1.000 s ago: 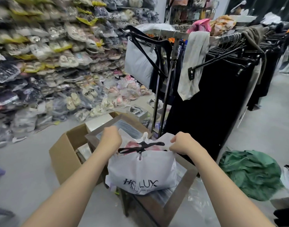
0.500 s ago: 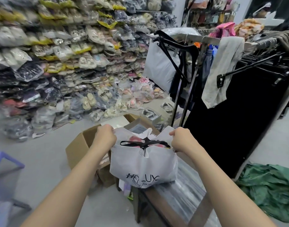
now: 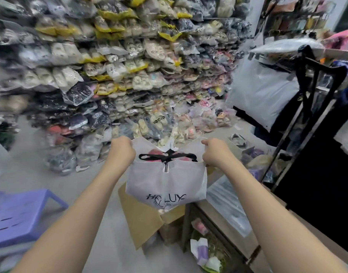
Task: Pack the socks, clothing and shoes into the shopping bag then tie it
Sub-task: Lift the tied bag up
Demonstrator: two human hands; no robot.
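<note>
White shopping bag (image 3: 166, 184) with black lettering hangs in mid-air above an open cardboard box (image 3: 141, 217), left of the wooden table (image 3: 228, 219). Black ribbon (image 3: 167, 157) is tied across its mouth; something pink (image 3: 156, 152) shows inside. Left hand (image 3: 121, 152) fingers closed on the bag's left top edge, right hand (image 3: 215, 152) fingers closed on its right top edge. Purple stool (image 3: 21, 215) stands further left of the box.

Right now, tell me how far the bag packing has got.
Done, by the look of it: pink items sit inside the white shopping bag, and its black ribbon is knotted across the mouth. In hand: the left hand and right hand each grip a top corner, holding it above the cardboard box. Left: whether everything is packed cannot be seen.
</note>
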